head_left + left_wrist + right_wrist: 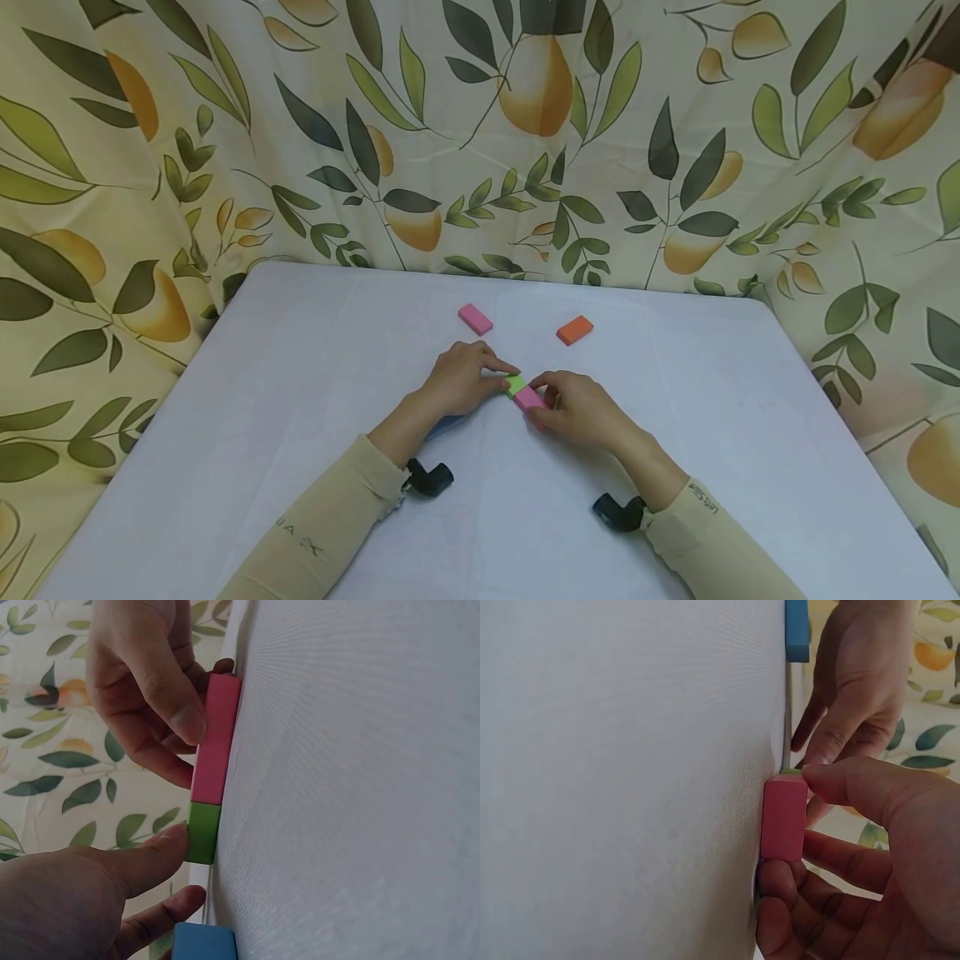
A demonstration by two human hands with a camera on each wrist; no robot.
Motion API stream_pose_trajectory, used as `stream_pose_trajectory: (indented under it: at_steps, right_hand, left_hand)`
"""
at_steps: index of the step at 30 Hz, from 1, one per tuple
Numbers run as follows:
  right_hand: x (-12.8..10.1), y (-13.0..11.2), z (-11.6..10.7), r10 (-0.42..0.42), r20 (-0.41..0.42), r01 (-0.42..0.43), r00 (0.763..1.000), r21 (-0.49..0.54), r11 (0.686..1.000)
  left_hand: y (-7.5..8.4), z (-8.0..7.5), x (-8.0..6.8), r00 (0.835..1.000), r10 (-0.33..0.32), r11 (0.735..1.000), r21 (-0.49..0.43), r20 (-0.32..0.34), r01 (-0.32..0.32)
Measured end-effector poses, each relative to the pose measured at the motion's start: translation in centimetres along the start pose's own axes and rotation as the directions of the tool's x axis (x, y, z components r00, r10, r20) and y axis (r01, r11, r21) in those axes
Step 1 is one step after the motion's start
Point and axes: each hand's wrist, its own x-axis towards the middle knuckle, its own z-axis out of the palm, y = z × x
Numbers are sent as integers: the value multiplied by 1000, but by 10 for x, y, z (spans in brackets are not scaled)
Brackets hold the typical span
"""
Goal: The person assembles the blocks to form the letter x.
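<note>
A green block and a pink block lie end to end on the white table, touching. My left hand has its thumb and a finger at the green block; the thumb touches its side in the left wrist view. The right hand grips the pink block, thumb on one side and fingers curled at its near end, as the right wrist view shows. Beside and partly under the left hand lies a blue block, mostly covered by that hand in the head view.
Farther back on the table lie a second pink block and an orange block, apart from each other. A leaf-and-fruit patterned curtain hangs behind the table's back edge. Each wrist carries a black camera mount.
</note>
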Motion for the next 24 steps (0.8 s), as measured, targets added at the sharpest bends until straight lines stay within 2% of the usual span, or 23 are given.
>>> stream_pose_trajectory:
  at_steps: [16, 24]
  right_hand:
    - [2, 1, 2, -22, -3, 22, 1000, -9, 1000]
    - [3, 2, 4, 21, 5, -20, 1000, -8, 1000]
  left_hand:
    - [-1, 1, 0, 1000, 10, 1000, -3, -11, -10]
    - [-2, 1, 1, 1000, 12, 1000, -9, -9, -12]
